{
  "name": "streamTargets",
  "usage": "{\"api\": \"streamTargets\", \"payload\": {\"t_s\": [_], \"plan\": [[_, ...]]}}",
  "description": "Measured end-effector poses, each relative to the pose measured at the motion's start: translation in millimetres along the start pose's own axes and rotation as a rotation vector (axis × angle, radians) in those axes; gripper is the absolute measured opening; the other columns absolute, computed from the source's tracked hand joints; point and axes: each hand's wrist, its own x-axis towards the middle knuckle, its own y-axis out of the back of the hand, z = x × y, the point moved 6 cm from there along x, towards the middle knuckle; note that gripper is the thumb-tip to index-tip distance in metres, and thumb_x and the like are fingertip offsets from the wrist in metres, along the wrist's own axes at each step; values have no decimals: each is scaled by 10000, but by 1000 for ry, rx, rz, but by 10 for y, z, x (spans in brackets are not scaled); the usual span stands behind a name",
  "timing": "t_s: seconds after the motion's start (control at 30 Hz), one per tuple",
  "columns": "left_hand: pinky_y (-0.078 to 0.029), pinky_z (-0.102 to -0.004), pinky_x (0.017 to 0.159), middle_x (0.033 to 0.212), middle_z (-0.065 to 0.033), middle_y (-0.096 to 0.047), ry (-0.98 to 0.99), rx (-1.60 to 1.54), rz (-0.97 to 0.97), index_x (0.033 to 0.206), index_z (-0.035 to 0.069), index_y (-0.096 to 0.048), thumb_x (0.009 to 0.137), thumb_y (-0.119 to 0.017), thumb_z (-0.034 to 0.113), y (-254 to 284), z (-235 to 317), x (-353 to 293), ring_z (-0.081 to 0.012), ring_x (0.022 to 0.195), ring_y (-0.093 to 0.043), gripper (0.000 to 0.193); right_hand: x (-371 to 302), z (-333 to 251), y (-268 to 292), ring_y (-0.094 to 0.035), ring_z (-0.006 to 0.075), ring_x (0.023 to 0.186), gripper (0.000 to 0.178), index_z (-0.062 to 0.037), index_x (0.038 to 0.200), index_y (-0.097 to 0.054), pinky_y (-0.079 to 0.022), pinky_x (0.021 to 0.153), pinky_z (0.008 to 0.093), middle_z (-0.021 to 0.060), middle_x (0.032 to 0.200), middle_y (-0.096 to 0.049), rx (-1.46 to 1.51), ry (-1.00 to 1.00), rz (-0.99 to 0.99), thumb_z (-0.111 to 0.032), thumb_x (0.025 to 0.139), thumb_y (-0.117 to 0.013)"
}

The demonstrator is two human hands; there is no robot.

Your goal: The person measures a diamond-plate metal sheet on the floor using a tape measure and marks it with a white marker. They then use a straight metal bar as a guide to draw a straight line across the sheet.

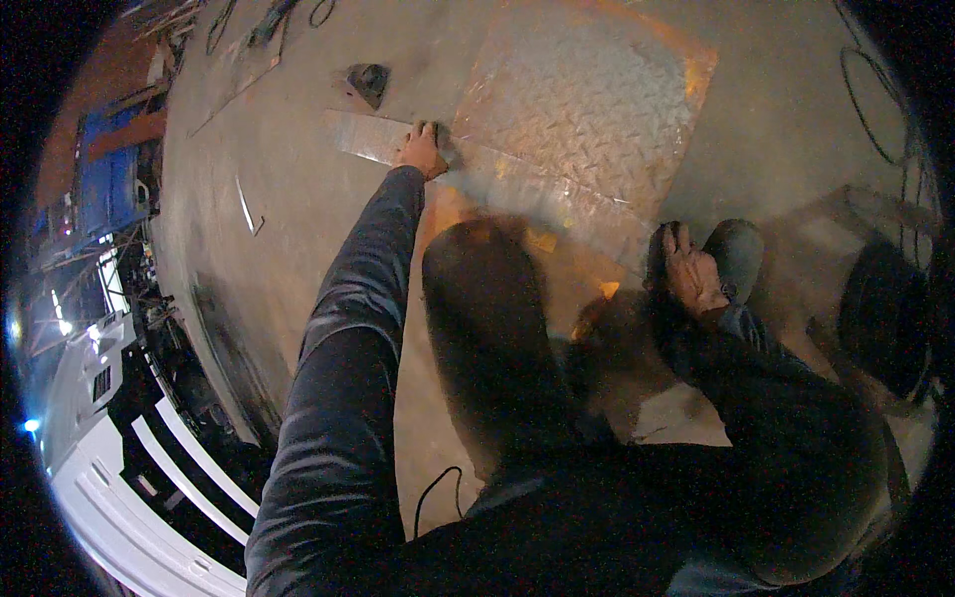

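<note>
The strip (537,187), long, flat, straight and grey, lies slantwise across the plate (587,109), its left end reaching past the plate's edge over the floor (318,214), its right end lower in view. The plate lies flat, squarish, grey with a raised tread pattern, rust-orange along its borders.

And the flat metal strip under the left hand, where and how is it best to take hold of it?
Probably at the left end of the flat metal strip, coming from the left, one edge pinched above and below. This end sticks out past the left hand, away from the patterned plate. Any gap underneath cannot be seen.
</note>
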Motion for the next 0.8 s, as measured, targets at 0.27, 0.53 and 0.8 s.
{"api": "streamTargets", "payload": {"t_s": [0.27,0.53,0.8], "plan": [[-363,-575,1098,1557,-47,-287,3,127,-166,1497,140,-276,732,-802,357,200,168,-177,-325,1409,-361,954,-30,-63,4,-703,388,764,566,53,1427,-359,-599,587,443,301,1470,-366,3,12,40,-66,892,-502],[-390,-584,1078,1637,-72,-123,-106,240,-114,1570,171,-84,663,-875,435,133,261,-338,-384,1447,-277,1231,-52,35,-184,-692,363,724,555,46,1426,-356,-587,564,435,302,1440,-393,-104,77,89,-77,904,-499],[-400,-588,1070,1620,-113,-177,-237,334,-38,1556,117,-107,681,-847,473,-40,125,-337,-416,1433,-289,1200,12,-14,-156,-692,350,767,587,40,1419,-372,-591,593,421,284,1378,-445,-20,62,110,-62,869,-550]]}}
